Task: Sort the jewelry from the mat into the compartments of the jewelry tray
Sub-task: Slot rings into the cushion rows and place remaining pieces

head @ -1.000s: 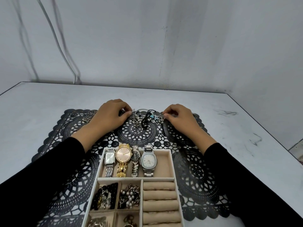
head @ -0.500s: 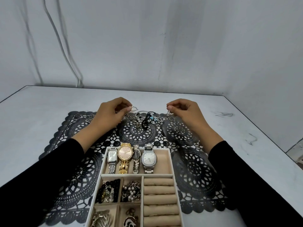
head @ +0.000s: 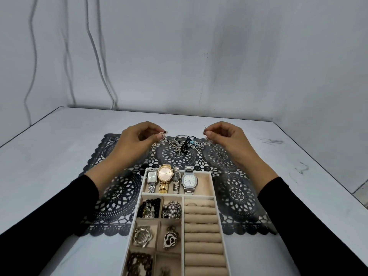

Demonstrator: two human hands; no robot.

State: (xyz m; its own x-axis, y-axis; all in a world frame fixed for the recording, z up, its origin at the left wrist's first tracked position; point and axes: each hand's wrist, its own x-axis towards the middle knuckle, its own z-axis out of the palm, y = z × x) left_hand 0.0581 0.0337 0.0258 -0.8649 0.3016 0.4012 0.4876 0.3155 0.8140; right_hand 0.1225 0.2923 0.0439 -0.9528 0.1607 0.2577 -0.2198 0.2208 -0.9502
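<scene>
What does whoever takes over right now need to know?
Left hand pinches a small silver piece above the mat.
Right hand pinches a second silver piece, also lifted.
Done: four watches in the tray top compartment; beaded pieces in its small sections.
Left: both held pieces, plus the tangled pile at the mat's far edge.

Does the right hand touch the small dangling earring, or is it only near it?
Touching. The head view shows the right hand pinching the earring between thumb and fingertip; its lower part hangs free below them.
</scene>
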